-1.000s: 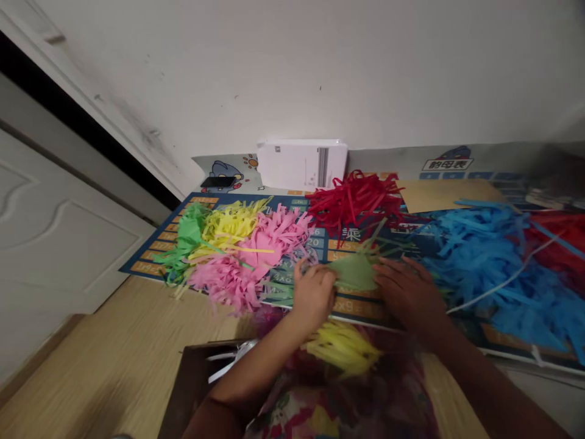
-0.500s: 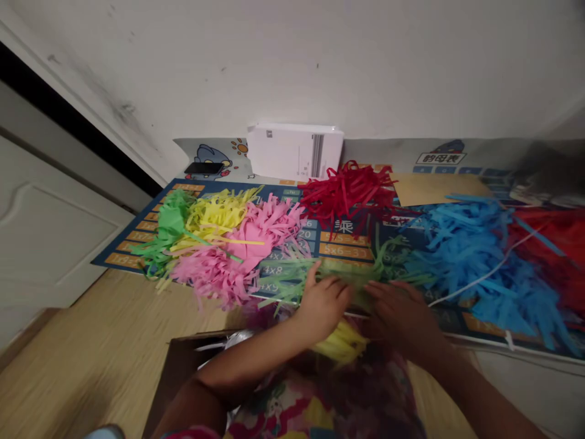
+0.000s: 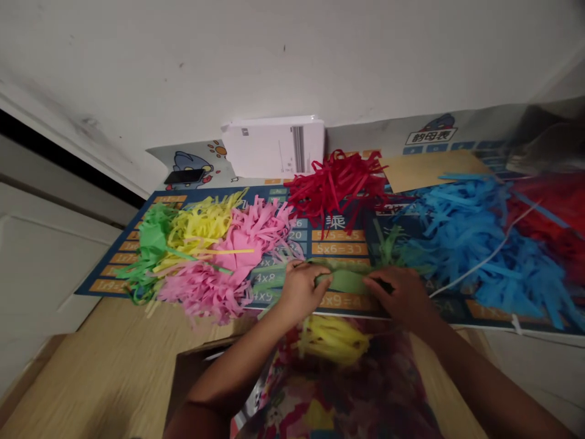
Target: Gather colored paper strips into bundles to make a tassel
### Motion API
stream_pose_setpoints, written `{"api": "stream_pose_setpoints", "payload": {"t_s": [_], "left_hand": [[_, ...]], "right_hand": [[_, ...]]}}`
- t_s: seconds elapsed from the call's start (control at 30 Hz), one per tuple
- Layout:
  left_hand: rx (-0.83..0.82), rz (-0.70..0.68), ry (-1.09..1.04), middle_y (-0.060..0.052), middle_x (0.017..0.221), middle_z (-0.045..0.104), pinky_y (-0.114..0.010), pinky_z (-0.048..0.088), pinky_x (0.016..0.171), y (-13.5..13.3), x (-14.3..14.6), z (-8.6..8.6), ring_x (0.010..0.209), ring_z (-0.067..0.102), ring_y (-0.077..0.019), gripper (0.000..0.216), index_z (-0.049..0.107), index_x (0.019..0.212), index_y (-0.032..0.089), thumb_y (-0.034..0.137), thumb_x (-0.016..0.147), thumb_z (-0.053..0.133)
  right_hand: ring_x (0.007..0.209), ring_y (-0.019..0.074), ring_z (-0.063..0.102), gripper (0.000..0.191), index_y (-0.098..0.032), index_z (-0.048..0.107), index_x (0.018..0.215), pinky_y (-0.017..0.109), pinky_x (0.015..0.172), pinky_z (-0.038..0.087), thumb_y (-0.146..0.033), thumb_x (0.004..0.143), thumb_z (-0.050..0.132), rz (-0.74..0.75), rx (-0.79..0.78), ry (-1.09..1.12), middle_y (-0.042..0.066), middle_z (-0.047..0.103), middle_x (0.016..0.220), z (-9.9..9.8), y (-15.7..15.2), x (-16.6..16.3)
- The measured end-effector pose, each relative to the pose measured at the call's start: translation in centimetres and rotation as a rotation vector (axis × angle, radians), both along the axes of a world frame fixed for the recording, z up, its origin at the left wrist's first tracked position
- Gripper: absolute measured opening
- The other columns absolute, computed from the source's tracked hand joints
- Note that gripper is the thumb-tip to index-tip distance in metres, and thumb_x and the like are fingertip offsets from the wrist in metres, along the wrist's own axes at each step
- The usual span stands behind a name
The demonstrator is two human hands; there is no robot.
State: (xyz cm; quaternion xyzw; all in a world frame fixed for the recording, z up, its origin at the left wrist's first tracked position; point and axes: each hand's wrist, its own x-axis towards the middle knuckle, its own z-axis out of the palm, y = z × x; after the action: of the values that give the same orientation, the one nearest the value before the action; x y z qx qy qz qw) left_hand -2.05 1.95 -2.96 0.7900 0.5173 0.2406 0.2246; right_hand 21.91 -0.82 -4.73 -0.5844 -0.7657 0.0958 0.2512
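A strip of green fringed paper [image 3: 345, 280] lies across a blue multiplication-chart mat [image 3: 338, 235] on the floor. My left hand [image 3: 299, 289] is closed on its left end, fingers curled over the paper. My right hand [image 3: 400, 292] pinches its right end, fingers pressed down on it. Green fringe [image 3: 388, 244] sticks out beyond my right hand. A yellow fringed bundle [image 3: 331, 338] rests in my lap just below both hands.
Fringed paper piles sit on the mat: green [image 3: 150, 244], yellow [image 3: 201, 225], pink [image 3: 228, 262], red [image 3: 336, 183], blue [image 3: 475, 238]. A white box [image 3: 274, 146] and a dark phone [image 3: 183, 177] lie by the wall. A brown box [image 3: 192, 378] stands at my left.
The green paper, spread wide half a second ago, is now drawn into a narrower strip between my hands. My hands have closed on its ends. The view has shifted slightly right.
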Motion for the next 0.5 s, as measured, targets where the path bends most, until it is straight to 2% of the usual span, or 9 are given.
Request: {"api": "stream_pose_setpoints", "payload": {"t_s": [0.1,0.23,0.5], "left_hand": [[0.038,0.05,0.14,-0.003,0.09,0.079,-0.048,0.042,0.094,1.0,0.8,-0.1,0.079,0.072,-0.024,0.012,0.072,0.095,0.025,0.029,0.09,0.061],[0.1,0.061,0.3,-0.005,0.079,0.077,-0.047,0.041,0.089,1.6,1.3,0.1,0.071,0.07,-0.0242,0.016,0.071,0.091,0.023,0.031,0.092,0.057],[0.047,0.06,0.337,-0.002,0.074,0.076,-0.043,0.04,0.089,1.9,1.3,0.2,0.069,0.069,-0.0215,0.015,0.069,0.089,0.023,0.031,0.093,0.057]], "right_hand": [[0.073,0.0228,0.065,0.039,-0.024,0.071,0.075,0.036,0.071,0.037,-0.042,0.099,0.045,-0.053,-0.012,-0.104,0.003,0.072,0.074,-0.2,0.9,-0.5],[0.071,0.0229,0.065,0.039,-0.024,0.071,0.078,0.036,0.069,0.036,-0.044,0.1,0.045,-0.074,-0.027,-0.149,0.003,0.073,0.076,-0.4,1.9,-0.7],[0.071,0.0214,0.066,0.04,-0.023,0.071,0.08,0.036,0.071,0.036,-0.046,0.1,0.046,-0.102,-0.058,-0.131,0.003,0.074,0.079,-0.5,2.3,-0.7]]}}
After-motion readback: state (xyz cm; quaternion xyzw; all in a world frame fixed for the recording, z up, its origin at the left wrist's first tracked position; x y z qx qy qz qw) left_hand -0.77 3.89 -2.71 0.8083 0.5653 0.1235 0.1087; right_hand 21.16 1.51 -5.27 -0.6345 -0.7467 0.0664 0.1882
